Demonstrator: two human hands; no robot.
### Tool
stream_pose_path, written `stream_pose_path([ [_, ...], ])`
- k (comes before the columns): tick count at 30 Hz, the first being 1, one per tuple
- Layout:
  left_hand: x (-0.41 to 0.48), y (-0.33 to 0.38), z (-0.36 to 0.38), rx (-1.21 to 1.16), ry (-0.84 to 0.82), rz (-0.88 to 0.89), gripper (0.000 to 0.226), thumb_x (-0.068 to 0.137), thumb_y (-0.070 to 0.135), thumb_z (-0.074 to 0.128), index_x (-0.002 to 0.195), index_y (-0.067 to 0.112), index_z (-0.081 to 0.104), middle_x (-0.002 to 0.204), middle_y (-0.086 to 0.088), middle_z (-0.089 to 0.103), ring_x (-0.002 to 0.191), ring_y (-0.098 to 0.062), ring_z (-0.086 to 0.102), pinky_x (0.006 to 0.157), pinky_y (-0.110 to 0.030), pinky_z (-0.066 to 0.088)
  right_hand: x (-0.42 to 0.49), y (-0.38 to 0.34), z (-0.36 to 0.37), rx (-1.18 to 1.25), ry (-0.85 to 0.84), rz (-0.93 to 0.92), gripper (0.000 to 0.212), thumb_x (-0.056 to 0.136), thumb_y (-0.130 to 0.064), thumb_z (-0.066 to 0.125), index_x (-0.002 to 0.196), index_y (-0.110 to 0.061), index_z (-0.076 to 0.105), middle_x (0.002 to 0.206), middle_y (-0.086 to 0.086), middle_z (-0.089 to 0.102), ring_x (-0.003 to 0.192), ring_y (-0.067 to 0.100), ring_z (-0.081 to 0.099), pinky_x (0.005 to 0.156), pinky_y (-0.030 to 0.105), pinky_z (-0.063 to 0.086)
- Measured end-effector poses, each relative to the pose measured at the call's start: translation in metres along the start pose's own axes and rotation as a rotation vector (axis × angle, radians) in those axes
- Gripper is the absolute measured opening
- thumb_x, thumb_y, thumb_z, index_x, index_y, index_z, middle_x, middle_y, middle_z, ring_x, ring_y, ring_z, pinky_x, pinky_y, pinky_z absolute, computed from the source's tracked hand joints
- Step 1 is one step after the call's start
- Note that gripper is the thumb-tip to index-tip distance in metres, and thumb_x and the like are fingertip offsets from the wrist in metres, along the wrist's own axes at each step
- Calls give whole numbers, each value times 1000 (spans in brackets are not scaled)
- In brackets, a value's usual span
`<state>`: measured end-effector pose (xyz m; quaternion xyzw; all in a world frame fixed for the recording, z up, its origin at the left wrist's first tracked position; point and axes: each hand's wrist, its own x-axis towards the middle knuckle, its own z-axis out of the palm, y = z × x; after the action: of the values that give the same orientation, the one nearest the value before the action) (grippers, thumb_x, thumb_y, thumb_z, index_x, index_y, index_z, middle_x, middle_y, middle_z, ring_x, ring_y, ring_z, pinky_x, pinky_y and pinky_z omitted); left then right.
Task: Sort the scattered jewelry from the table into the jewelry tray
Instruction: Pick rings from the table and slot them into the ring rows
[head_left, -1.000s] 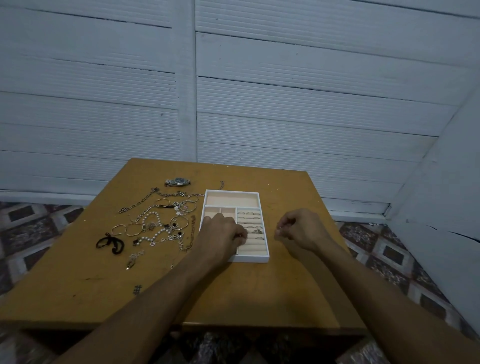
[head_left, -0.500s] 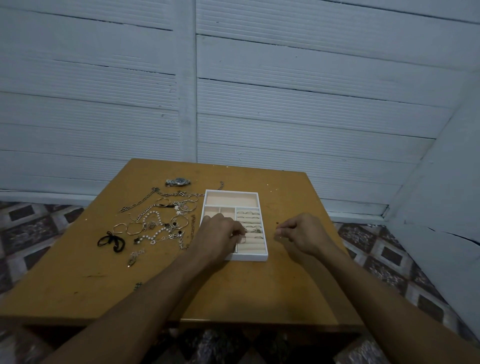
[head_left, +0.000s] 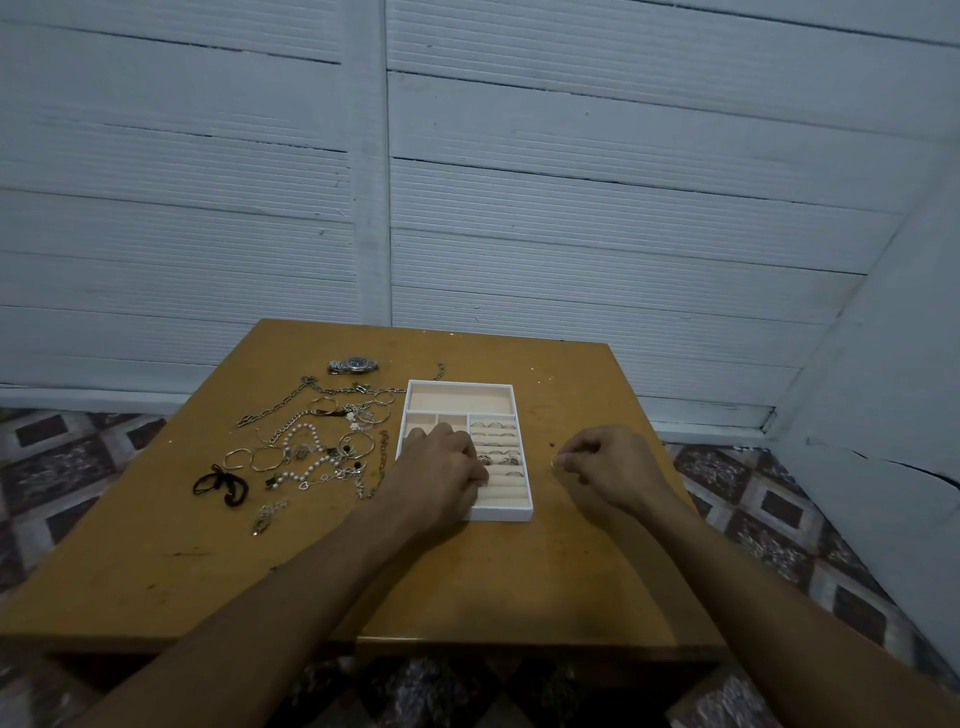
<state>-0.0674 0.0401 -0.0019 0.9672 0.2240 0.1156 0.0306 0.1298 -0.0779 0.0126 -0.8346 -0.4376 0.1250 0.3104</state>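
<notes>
Currently: my right hand (head_left: 610, 462) has its fingers (head_left: 577, 456) curled in, thumb and forefinger pinching a thin ring (head_left: 557, 461). It sits over the bench (head_left: 156, 571), just right of the jewelry tray (head_left: 501, 514) and not touching it.

My left hand (head_left: 441, 470) lies on the tray's left half, knuckles up, with the fingers curled down onto the ring rolls. The tips are hidden under the hand, so I can't tell whether they pinch anything. The hand covers most of the small compartments on that side.

Tray: white walls, beige lining, one long compartment across the far end. The ring rolls are on the right side. Several rings (head_left: 506, 460) are seated in the slots, one row at the far end and a cluster mid-way.

Left of the tray is the scattered jewelry (head_left: 322, 441), near its left wall: chains, hoops and a pearl strand (head_left: 298, 434), all tangled together.
- A black bow-shaped tie (head_left: 221, 483) is at the pile's left edge.
- A wristwatch (head_left: 353, 365) is beyond the pile, toward the far edge.
- A short chain (head_left: 440, 370) lies just past the tray's far-left corner.
- A small silver piece (head_left: 265, 517), probably a pendant, lies on my side of the pile, slightly apart from it.
</notes>
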Motion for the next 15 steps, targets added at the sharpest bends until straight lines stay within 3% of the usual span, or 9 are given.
stream_pose_path([
  [6, -6, 0, 4, 0, -15, -22, 36, 98, 29, 41, 127, 36, 61, 116, 4, 53, 109, -19, 43, 85, -36, 30, -1, 0, 1, 1, 14, 1, 5, 86, -22, 69, 86, -22, 74, 84, -9, 68, 78, 2, 59, 61, 16, 42],
  [15, -9, 4, 7, -28, 5, -61, 35, 98, 28, 42, 129, 33, 59, 109, 1, 53, 106, -21, 43, 84, -35, 30, -7, -9, 6, 27, 17, -13, 7, 85, -22, 71, 78, -22, 69, 79, -9, 66, 77, 7, 60, 58, 17, 41],
])
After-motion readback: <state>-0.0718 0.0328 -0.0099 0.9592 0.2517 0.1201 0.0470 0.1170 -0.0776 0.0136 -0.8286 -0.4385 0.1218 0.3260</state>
